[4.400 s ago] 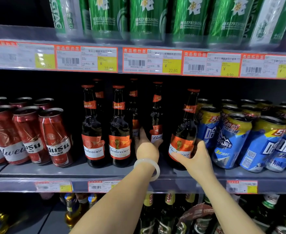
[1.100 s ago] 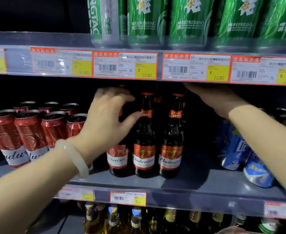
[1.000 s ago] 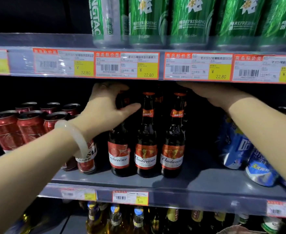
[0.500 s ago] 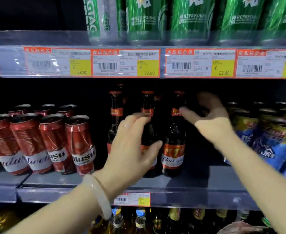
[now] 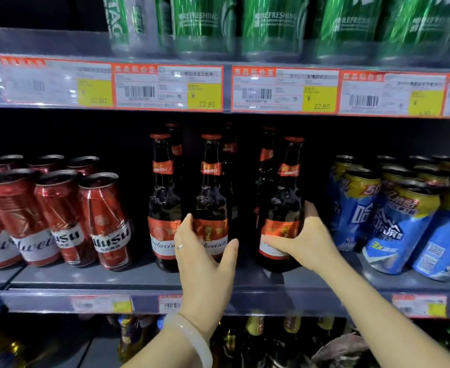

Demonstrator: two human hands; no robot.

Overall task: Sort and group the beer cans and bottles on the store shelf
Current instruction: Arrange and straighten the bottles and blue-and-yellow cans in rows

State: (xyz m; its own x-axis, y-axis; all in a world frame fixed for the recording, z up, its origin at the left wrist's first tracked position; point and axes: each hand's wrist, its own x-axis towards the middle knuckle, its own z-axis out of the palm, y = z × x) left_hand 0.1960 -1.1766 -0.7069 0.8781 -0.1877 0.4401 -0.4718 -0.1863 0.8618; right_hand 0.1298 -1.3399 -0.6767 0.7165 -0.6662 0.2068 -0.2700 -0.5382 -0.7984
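Three dark Budweiser bottles stand at the front of the middle shelf, with more bottles behind them. My left hand grips the lower part of the middle bottle, fingers and thumb curled round its label. The right bottle stands a little apart, and my right hand holds its base from the right side. Untouched, the left bottle stands beside the middle one. Red Wusu and Budweiser cans fill the shelf's left part. Blue and yellow cans crowd the right part.
Green cans line the upper shelf above a strip of orange price tags. Below the middle shelf stand more bottles in the dark. A gap separates the bottles from the red cans, and another lies between the bottles and the blue cans.
Both hands have dropped from the bottle necks to the labels. My left hand has closed on the middle bottle and my right hand on the right bottle, which now stands apart.
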